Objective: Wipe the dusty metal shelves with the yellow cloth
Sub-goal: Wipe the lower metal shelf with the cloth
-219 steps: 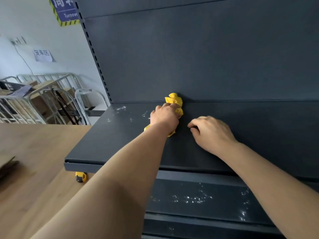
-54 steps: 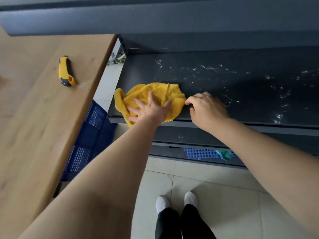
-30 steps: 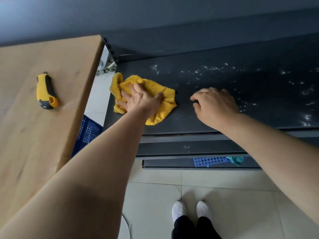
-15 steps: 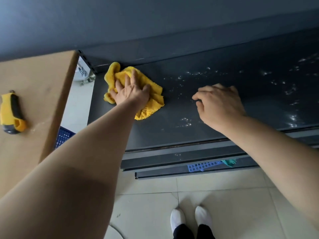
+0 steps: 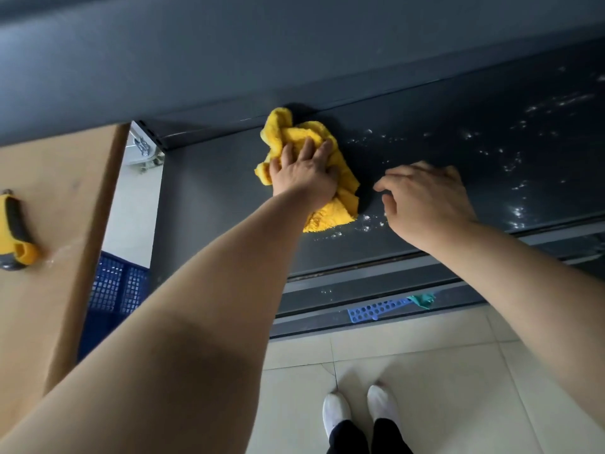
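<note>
Pale wooden worktop (image 5: 65, 208) fills your left side, carrying a yellow-and-black utility knife (image 5: 14, 234) that the frame edge cuts off. Below its edge you can see part of a blue plastic lattice crate (image 5: 114, 290).

Next comes the dark grey metal shelf (image 5: 212, 198). Your left arm reaches out nearly straight over it, and your left grip (image 5: 304, 173) lies palm down with its fingers spread on the crumpled yellow cloth (image 5: 294, 132), pressing it against the shelf near the back corner. The thumb is buried in the folds.

Just beside the cloth, your right grip (image 5: 425, 204) hovers knuckles up, fingers loosely curled and holding nothing. You cannot tell whether its tips touch the metal.

White dust specks (image 5: 517, 158) dot the shelf further right. On a lower ledge a blue perforated plastic strip (image 5: 376, 311) is half hidden.
</note>
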`<state>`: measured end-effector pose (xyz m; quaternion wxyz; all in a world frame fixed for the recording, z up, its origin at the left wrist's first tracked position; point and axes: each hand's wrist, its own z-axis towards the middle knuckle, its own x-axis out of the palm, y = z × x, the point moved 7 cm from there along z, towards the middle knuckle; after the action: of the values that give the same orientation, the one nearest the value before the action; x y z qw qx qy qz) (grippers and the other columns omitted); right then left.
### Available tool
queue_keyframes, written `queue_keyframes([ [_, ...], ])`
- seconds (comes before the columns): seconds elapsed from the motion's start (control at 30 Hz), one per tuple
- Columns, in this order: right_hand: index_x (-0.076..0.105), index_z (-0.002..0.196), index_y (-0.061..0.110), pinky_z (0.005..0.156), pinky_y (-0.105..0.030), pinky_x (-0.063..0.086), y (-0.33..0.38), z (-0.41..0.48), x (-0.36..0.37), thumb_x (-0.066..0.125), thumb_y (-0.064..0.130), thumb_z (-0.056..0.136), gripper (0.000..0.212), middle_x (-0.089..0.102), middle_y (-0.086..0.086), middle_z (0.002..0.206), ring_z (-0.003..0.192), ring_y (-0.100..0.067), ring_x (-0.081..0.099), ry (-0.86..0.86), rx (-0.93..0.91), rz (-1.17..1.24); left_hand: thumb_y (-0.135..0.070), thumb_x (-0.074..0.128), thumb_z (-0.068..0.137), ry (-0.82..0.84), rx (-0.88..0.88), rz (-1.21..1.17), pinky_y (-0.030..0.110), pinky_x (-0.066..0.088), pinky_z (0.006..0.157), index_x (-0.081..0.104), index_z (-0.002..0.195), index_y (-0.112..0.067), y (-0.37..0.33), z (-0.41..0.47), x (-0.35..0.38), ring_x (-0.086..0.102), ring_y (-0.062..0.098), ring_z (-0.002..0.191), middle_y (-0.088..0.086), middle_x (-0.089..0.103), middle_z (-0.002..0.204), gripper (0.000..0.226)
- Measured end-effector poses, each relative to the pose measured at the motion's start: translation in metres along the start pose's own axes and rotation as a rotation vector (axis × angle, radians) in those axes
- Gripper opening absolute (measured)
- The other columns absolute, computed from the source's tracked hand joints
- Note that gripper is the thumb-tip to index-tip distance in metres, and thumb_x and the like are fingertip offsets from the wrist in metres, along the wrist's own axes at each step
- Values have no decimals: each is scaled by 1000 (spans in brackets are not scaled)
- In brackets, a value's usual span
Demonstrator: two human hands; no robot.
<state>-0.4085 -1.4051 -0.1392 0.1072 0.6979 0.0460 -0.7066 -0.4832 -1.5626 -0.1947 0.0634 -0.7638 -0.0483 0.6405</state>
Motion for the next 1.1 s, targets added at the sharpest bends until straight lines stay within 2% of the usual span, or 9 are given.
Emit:
queue_keyframes([
  [0.2, 57, 124, 28, 91, -42, 35, -10, -14, 5, 45, 24, 93, 33, 59, 5, 129, 117, -23, 50, 44, 43, -28, -49, 24, 95, -41, 149, 5, 49, 2, 116, 12, 148, -43, -20, -34, 7, 2, 26, 146, -6, 11, 160, 55],
  [0.47, 57, 125, 24, 87, -41, 38, -4, -22, 8, 48, 21, 92, 33, 61, 1, 126, 112, -25, 56, 78, 94, 4, -48, 20, 98, -87, 175, 20, 48, 8, 117, 17, 149, -36, 10, -88, 9, 6, 23, 147, -4, 17, 159, 52],
  [0.67, 52, 122, 20, 79, -37, 37, -2, -23, 11, 50, 13, 89, 33, 65, -3, 112, 103, -26, 59, 138, 113, -70, -45, 21, 99, -93, 51, 33, 46, 9, 117, 17, 150, -33, 61, -109, 6, 7, 23, 147, -3, 15, 159, 53],
  [0.9, 43, 134, 16, 85, -39, 40, -5, -25, 15, 45, 14, 93, 42, 56, -6, 127, 112, -28, 56, 206, 127, -23, -47, 27, 96, -158, -233, -43, 47, 3, 118, 24, 148, -30, 102, -125, 2, 1, 33, 145, 14, -5, 159, 55],
  [1.03, 38, 139, 17, 90, -41, 42, -11, -27, 14, 41, 22, 98, 42, 48, -5, 140, 120, -28, 52, 230, 74, 35, -49, 26, 95, -136, -305, -47, 48, 4, 117, 23, 149, -29, 92, -120, 5, 4, 35, 144, 14, 3, 159, 57],
  [1.1, 40, 138, 18, 92, -42, 44, -16, -28, 10, 41, 22, 98, 41, 53, -5, 136, 117, -28, 55, 212, 49, 92, -52, 21, 94, -112, -333, -43, 48, 4, 117, 19, 150, -28, 85, -114, 8, 4, 34, 145, 9, 6, 160, 61],
])
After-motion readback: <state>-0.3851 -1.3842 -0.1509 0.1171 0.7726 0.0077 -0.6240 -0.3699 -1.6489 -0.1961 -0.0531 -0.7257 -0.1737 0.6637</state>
